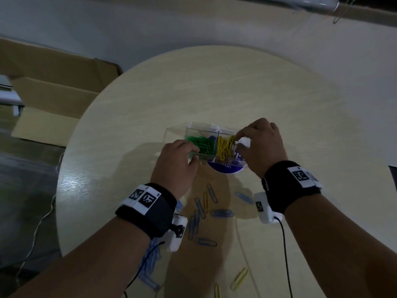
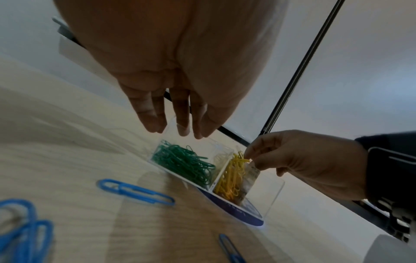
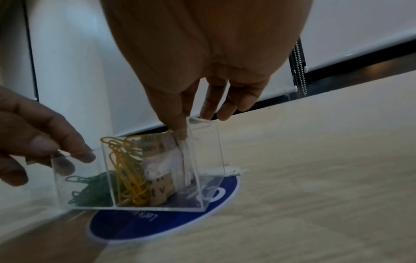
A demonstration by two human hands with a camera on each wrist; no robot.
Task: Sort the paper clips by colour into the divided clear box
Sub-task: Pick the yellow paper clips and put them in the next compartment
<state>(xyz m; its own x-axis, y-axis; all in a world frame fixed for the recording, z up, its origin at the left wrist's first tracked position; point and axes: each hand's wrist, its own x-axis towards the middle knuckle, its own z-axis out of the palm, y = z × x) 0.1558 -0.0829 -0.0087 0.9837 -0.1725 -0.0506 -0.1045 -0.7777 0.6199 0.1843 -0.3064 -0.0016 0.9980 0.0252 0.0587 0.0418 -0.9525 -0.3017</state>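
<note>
A clear divided box (image 1: pixel 194 129) (image 2: pixel 270 192) (image 3: pixel 209 142) stands on a blue round disc (image 1: pixel 225 168) (image 3: pixel 157 227) on the table. Its left compartment holds green clips (image 1: pixel 202 144) (image 2: pixel 184 162) (image 3: pixel 90 192); the one beside it holds yellow clips (image 1: pixel 225 146) (image 2: pixel 234 176) (image 3: pixel 128 170). My left hand (image 1: pixel 193 154) (image 2: pixel 178 128) (image 3: pixel 56 142) pinches the box's near left wall. My right hand (image 1: pixel 240 136) (image 2: pixel 252 156) (image 3: pixel 180 124) pinches the end of a yellow clip at the top of the yellow compartment. Several blue clips (image 1: pixel 200 209) (image 2: pixel 135 192) and a few yellow clips (image 1: pixel 238 278) lie loose near me.
A printed paper label (image 3: pixel 162 169) sits in the box to the right of the yellow clips. The round table (image 1: pixel 300 125) is pale wood. A cardboard box (image 1: pixel 53 100) lies on the floor to the left. Black wrist cables (image 1: pixel 285 254) hang over the near table edge.
</note>
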